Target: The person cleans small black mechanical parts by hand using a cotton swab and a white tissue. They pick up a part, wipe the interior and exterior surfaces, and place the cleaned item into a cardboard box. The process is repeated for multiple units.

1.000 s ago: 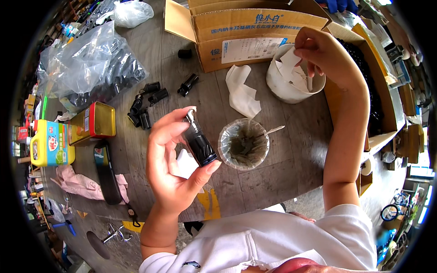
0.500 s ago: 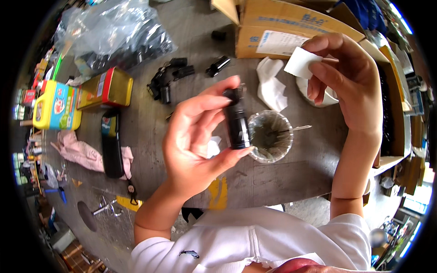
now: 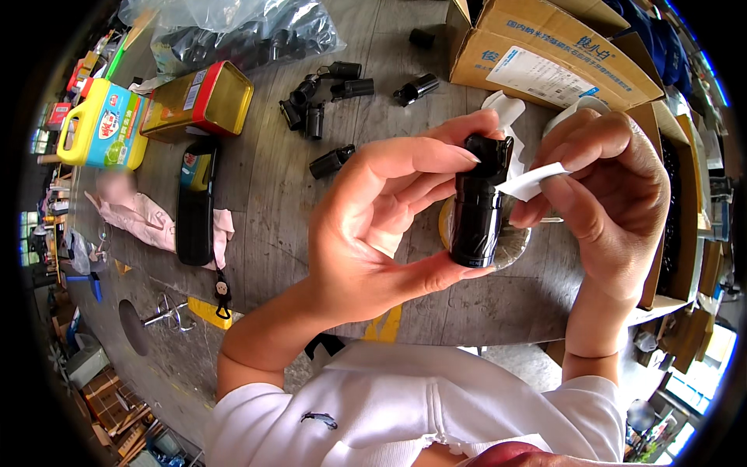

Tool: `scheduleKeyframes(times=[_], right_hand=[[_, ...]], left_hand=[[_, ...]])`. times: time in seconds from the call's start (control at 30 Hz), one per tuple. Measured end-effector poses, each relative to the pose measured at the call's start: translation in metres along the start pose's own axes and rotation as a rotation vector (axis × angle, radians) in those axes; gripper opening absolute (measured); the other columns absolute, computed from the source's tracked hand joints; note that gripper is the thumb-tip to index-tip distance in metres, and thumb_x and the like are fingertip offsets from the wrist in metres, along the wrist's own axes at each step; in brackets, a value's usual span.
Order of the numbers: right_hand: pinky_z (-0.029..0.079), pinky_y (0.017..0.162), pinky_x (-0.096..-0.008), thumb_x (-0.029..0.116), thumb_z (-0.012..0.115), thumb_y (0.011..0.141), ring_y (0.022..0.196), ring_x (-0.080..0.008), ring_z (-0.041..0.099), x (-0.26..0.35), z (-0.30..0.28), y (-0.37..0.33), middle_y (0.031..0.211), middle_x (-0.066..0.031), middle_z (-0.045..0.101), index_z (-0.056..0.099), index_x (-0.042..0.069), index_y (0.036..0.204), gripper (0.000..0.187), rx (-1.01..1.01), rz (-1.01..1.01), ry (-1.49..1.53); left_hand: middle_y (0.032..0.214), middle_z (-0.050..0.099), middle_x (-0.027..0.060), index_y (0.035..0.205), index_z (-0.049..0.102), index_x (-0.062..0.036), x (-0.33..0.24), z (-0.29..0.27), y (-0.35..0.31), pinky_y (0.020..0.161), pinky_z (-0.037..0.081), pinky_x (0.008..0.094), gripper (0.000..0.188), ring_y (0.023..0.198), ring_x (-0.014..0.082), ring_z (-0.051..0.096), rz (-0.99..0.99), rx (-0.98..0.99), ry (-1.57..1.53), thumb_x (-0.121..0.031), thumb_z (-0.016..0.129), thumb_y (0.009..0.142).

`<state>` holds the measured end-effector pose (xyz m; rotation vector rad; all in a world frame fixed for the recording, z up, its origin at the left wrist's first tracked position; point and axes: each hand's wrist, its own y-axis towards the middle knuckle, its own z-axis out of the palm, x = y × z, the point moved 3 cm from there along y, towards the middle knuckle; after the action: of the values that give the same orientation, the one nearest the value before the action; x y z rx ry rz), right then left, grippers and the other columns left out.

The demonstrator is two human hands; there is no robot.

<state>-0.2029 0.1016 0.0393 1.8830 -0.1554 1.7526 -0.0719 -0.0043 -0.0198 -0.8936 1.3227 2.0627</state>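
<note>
My left hand holds a glossy black cylindrical part upright, its thumb under the lower end and fingers at the notched top. Between the thumb and fingers of my right hand is a small white wipe, whose edge meets or nearly meets the part near its top; I cannot tell if they touch. A plastic-lined bowl stands behind the part, mostly hidden. Several similar black parts lie in a group on the table, with another nearer my left hand.
At left stand a yellow jug and a gold tin. A black phone lies on a pink cloth. A clear bag of black parts is at the back, a cardboard box at back right, a crumpled white wipe before it.
My right hand has come down with the white wipe to the top of the black part. My left hand has moved right with the part, now in front of the bowl. The view has shifted.
</note>
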Motion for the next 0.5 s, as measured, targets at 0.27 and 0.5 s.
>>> scheduleKeyframes(times=[0.27,0.5], right_hand=[[0.056,0.056,-0.0239,0.001,0.063,0.076,0.064,-0.0137,0.06,0.0067,0.0021,-0.0004,0.081,-0.0124,0.052,0.051,-0.002,0.085,0.015,-0.004,0.003,-0.102],[0.056,0.056,-0.023,-0.001,0.063,0.074,0.063,-0.0138,0.06,0.0049,0.0063,-0.0027,0.08,-0.013,0.053,0.051,-0.002,0.085,0.016,-0.003,-0.013,-0.135]], left_hand=[[0.135,0.031,0.0354,0.12,0.04,0.0017,-0.0023,0.0001,0.0006,0.103,0.034,0.0489,0.062,0.125,0.0415,0.04,-0.041,-0.001,-0.046,-0.004,0.076,0.071],[0.134,0.033,0.036,0.12,0.04,0.0019,-0.002,-0.001,-0.0007,0.104,0.033,0.0506,0.062,0.125,0.0418,0.039,-0.044,-0.03,-0.075,-0.004,0.077,0.07]])
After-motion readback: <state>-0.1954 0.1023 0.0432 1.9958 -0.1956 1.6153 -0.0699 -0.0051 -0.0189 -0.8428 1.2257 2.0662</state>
